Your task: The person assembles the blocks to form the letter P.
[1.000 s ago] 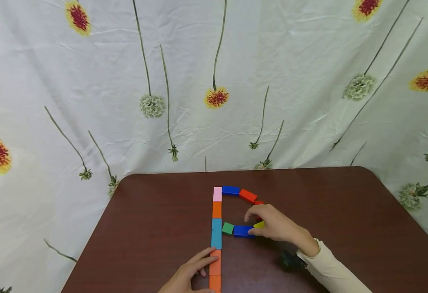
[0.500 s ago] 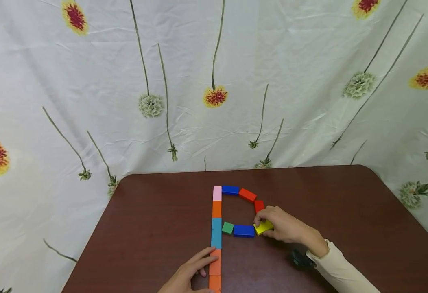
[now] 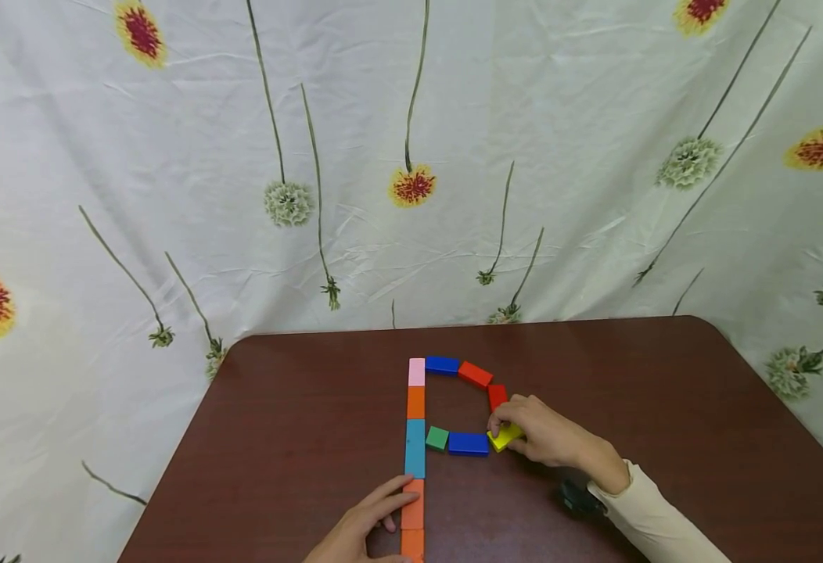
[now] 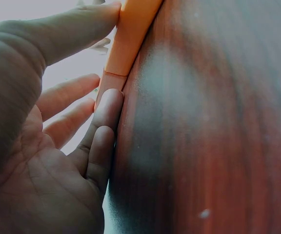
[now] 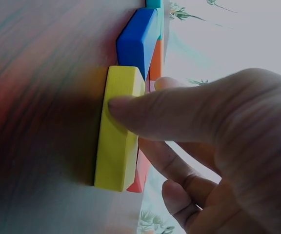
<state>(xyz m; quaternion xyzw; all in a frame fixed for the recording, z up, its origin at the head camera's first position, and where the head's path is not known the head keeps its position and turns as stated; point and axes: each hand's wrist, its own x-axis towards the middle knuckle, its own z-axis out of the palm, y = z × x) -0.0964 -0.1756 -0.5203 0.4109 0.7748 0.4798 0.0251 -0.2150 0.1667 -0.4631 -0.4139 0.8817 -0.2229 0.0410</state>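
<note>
My right hand (image 3: 548, 432) pinches a yellow block (image 5: 116, 136) between thumb and fingers, flat on the table at the lower right of a loop of blocks. Beside its left end lies a blue block (image 3: 469, 444), and above it a red block (image 3: 497, 395). A small green block (image 3: 437, 439) joins the loop to a straight column of blocks. Along that column's lower left side lies my left hand (image 3: 362, 520), fingers extended, fingertips touching an orange block (image 3: 413, 504). Its thumb touches the lowest orange block (image 4: 130, 36) in the left wrist view.
The column continues upward with a light-blue block (image 3: 415, 448), an orange block (image 3: 415, 402) and a pink block (image 3: 417, 372). Another blue block (image 3: 442, 365) and a tilted red block (image 3: 476, 374) form the loop's top. A flowered cloth (image 3: 355, 156) hangs behind the brown table (image 3: 278, 422).
My right hand has moved slightly right from over the blue block and taken hold of the yellow block, whose left end has turned a little. My left hand stays in place.
</note>
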